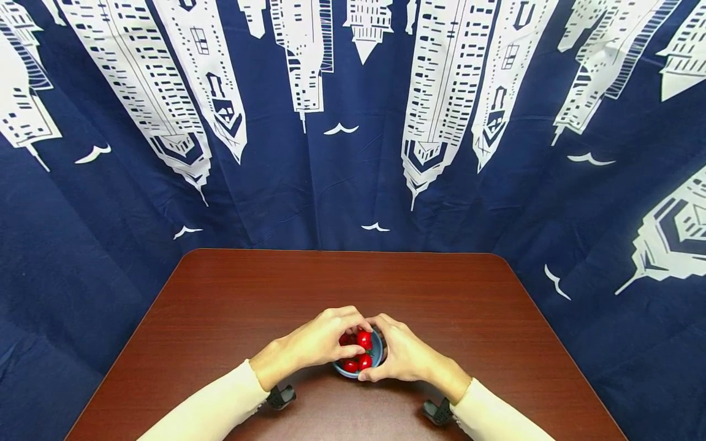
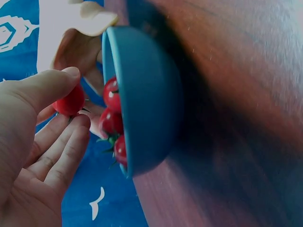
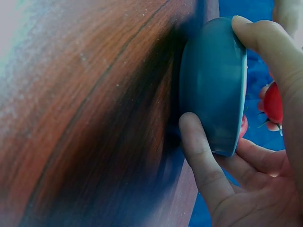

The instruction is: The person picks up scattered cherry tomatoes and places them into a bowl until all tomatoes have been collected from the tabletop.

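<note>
Between the thumb and fingertips of my left hand (image 1: pixel 320 340) is a cherry tomato (image 2: pixel 71 100) with a green stem, held just over the bowl's opening. The small blue bowl (image 2: pixel 149 99) contains several more red cherry tomatoes (image 2: pixel 112 122), some with green calyxes showing. My right hand (image 1: pixel 407 354) grips the bowl from its right side, thumb at the near rim and fingers spread around the far wall. In the right wrist view one fingertip (image 3: pixel 191 125) presses low on the bowl's outer wall. The left fingers partly cover the bowl's contents in the head view.
The bowl is near the front middle of a reddish-brown wooden table (image 1: pixel 265 288) with rounded far corners. A dark blue cloth (image 1: pixel 353 184) with white buildings and birds hangs behind and around it. Black wrist devices (image 1: pixel 281 397) are strapped at both sleeves.
</note>
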Available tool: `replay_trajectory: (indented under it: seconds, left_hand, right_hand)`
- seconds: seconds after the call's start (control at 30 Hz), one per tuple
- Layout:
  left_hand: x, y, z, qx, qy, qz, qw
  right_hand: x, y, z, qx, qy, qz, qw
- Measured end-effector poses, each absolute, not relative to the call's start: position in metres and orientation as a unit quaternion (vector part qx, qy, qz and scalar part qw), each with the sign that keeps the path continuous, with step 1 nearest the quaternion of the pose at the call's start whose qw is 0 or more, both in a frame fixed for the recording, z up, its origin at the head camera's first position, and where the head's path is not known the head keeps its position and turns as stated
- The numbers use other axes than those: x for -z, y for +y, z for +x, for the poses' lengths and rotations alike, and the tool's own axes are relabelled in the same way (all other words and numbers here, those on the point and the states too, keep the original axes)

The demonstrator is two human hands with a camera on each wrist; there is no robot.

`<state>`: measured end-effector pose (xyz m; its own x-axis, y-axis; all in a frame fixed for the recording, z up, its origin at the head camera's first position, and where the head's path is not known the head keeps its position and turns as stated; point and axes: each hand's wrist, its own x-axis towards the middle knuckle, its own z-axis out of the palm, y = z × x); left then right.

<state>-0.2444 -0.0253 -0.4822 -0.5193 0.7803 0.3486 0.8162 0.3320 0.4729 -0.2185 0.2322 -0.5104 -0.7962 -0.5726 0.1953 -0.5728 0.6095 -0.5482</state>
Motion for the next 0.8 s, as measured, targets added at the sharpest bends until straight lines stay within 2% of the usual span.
replay_trajectory:
  seconds: [0.43,0.8]
  left_hand:
    - [0.4877,-0.0181,-0.2392,0.300,-0.818,-0.490,0.025]
    - [0.4840,-0.0197,-0.2395,0.282,-0.820,-0.493,0.062]
  right_hand:
    - [0.5127,0.2309,-0.2178,-0.303,-0.897,0.322,0.008]
    - [0.5117,0.2314,-0.2165,-0.293,-0.898,0.326,0.018]
